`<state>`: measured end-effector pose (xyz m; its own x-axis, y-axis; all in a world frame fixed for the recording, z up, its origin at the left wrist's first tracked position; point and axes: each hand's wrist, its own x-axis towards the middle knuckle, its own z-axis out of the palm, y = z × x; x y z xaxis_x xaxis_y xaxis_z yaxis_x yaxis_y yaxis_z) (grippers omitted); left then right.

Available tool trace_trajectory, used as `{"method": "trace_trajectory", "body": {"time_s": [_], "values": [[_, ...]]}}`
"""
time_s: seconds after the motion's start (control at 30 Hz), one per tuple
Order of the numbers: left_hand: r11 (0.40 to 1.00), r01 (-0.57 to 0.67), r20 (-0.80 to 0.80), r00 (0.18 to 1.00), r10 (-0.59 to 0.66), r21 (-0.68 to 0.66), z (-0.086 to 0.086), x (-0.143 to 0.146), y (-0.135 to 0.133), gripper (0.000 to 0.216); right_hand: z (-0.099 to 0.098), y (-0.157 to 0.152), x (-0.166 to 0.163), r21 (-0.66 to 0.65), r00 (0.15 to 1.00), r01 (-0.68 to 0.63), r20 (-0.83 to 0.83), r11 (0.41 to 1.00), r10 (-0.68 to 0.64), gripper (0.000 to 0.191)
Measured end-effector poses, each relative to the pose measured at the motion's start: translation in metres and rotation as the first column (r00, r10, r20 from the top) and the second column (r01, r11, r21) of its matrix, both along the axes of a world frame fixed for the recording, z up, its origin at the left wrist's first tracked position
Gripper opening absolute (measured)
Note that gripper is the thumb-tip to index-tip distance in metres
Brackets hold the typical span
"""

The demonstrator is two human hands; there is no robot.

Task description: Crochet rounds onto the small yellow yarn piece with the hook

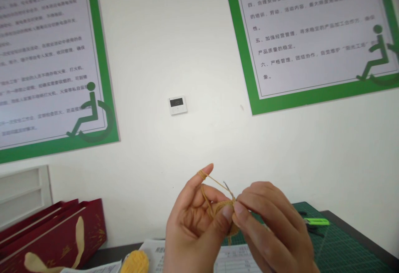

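Nearest are the two hands of the person, raised close together above the bench (104,257). The left hand (196,223) has its grip pinched on a small tan crochet piece (230,228), between the thumb and the fingers; its index finger points upward, with tan yarn (202,175) wound around it. The right hand (274,223) has its grip clamped on a thin metal crochet hook (228,188), of which only the front part shows, at the upper edge of the piece, where the yarn comes down. Below the hands lie printed papers (237,259), and a yellow yarn ball (136,261) is at their left. Farther left stand dark red gift bags (56,235) with cream handles. On the right, a green cutting mat (343,244) carries a bright green utility knife (318,221). Behind everything is the white wall (174,148), with a small thermostat (177,105) between two green-bordered posters, the left one (40,57) and the right one (311,36).
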<state>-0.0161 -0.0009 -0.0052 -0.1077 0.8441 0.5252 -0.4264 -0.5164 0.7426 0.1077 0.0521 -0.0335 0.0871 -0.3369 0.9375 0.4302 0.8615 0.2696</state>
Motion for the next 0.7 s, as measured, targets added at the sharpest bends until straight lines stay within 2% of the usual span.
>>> {"method": "trace_trajectory", "body": {"time_s": [0.03, 0.07, 0.13, 0.17, 0.23, 0.33, 0.43, 0.5, 0.57, 0.63, 0.67, 0.7], "values": [[0.999, 0.031, 0.008, 0.999, -0.031, -0.029, 0.000, 0.000, -0.001, 0.059, -0.001, 0.000, 0.000, 0.031, 0.999, 0.040, -0.034, 0.999, -0.039, 0.025], [0.992, 0.099, 0.031, 0.995, -0.097, -0.080, 0.002, -0.001, -0.002, 0.059, -0.001, 0.000, -0.001, 0.045, 0.998, 0.013, -0.058, 0.999, -0.010, 0.024], [0.945, 0.277, 0.108, 0.959, -0.261, -0.174, 0.005, -0.004, -0.004, 0.058, -0.002, 0.000, -0.006, 0.012, 0.976, -0.209, -0.065, 0.978, 0.210, 0.021], [0.917, 0.349, 0.142, 0.935, -0.326, -0.194, 0.007, -0.006, -0.004, 0.057, -0.002, 0.000, -0.010, -0.038, 0.933, -0.356, -0.074, 0.934, 0.353, 0.019], [0.897, 0.404, 0.159, 0.912, -0.379, -0.179, 0.009, -0.008, -0.004, 0.055, -0.002, 0.000, -0.016, -0.173, 0.797, -0.604, -0.150, 0.778, 0.585, 0.012], [0.931, 0.335, 0.108, 0.941, -0.322, -0.145, 0.010, -0.010, -0.002, 0.058, -0.004, -0.001, -0.021, -0.279, 0.595, -0.803, -0.318, 0.527, 0.739, 0.008], [0.952, 0.272, 0.064, 0.962, -0.266, -0.137, 0.008, -0.012, 0.000, 0.059, -0.004, -0.001, -0.019, -0.316, 0.470, -0.877, -0.400, 0.363, 0.787, 0.015], [0.953, 0.274, 0.044, 0.962, -0.271, -0.131, 0.006, -0.013, -0.001, 0.055, -0.002, -0.001, -0.017, -0.331, 0.383, -0.909, -0.431, 0.252, 0.817, 0.019], [0.949, 0.284, 0.035, 0.959, -0.282, -0.134, 0.005, -0.013, -0.001, 0.050, 0.002, -0.001, -0.015, -0.362, 0.285, -0.925, -0.466, 0.114, 0.838, 0.022], [0.966, 0.235, 0.021, 0.972, -0.234, -0.106, 0.004, -0.012, -0.001, 0.046, 0.005, -0.001, -0.015, -0.411, 0.204, -0.911, -0.510, -0.029, 0.836, 0.026], [0.979, 0.187, 0.009, 0.982, -0.187, -0.081, 0.003, -0.011, 0.000, 0.045, 0.006, -0.002, -0.015, -0.433, 0.188, -0.898, -0.526, -0.071, 0.829, 0.027], [0.990, 0.131, -0.004, 0.991, -0.131, -0.049, 0.002, -0.009, 0.000, 0.044, 0.006, -0.002, -0.016, -0.453, 0.195, -0.888, -0.533, -0.084, 0.823, 0.026]]}}
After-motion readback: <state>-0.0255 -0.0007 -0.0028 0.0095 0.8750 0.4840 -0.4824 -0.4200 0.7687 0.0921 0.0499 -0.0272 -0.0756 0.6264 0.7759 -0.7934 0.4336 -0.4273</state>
